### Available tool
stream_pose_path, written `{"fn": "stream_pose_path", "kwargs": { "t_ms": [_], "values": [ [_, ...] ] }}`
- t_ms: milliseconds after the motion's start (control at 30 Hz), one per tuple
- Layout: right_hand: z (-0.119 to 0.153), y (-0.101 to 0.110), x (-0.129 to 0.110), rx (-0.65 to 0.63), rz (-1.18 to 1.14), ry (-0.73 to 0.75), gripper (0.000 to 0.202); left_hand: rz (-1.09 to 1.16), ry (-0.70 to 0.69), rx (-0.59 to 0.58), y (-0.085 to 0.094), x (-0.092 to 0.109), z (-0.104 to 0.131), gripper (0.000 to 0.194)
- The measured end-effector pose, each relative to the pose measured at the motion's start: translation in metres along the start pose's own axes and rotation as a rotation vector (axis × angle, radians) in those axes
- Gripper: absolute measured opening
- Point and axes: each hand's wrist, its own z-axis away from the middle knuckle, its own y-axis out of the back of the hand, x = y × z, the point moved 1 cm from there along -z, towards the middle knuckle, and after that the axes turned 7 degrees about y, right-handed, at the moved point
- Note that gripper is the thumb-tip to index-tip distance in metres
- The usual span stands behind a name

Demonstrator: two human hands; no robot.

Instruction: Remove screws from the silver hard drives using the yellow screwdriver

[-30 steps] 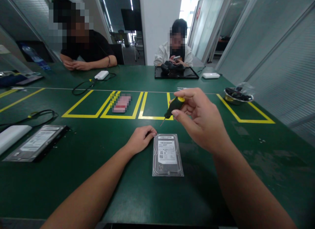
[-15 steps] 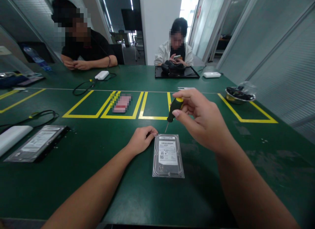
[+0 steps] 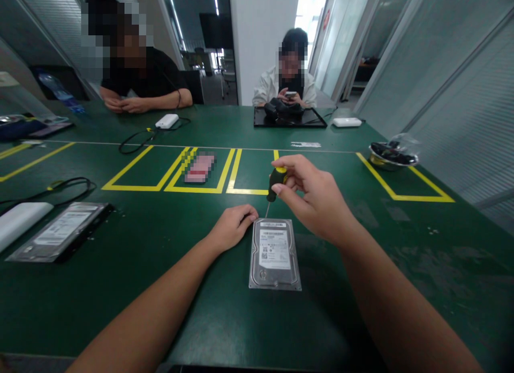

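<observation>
A silver hard drive point(image 3: 274, 255) with a white label lies flat on the green table in front of me. My left hand point(image 3: 233, 227) rests on the tabletop, its curled fingers holding the drive's far left corner. Between the fingers and thumb of my right hand point(image 3: 311, 188) is a screwdriver point(image 3: 275, 183) with a dark green and yellow handle. Its thin shaft points down to the drive's far edge, close to my left fingertips. Whether the tip touches the drive or a screw is too small to tell.
Another hard drive point(image 3: 64, 228) lies at left beside a white power bank point(image 3: 20, 223) with a black cable. A pink pack point(image 3: 199, 168) sits inside yellow tape. A bowl of dark items point(image 3: 393, 154) stands at right. Two people sit across, near a black tray point(image 3: 289, 119).
My right hand has moved left and slightly down, bringing the screwdriver tip to the far edge of the hard drive. My left hand and the drive stay in place.
</observation>
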Motion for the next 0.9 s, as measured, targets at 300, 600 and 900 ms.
{"fn": "stream_pose_path", "kwargs": {
  "t_ms": [300, 600, 900],
  "values": [
    [0.002, -0.023, 0.013, -0.039, -0.026, -0.045, 0.028, 0.007, 0.03, -0.002, 0.002, 0.002, 0.001, 0.014],
    [0.004, -0.031, 0.023, -0.049, -0.011, -0.05, 0.027, 0.012, 0.053, 0.013, 0.002, -0.002, 0.001, 0.013],
    [0.004, -0.031, 0.023, -0.023, -0.055, -0.078, 0.028, 0.015, 0.061, 0.012, 0.002, -0.003, 0.001, 0.012]
  ]
}}
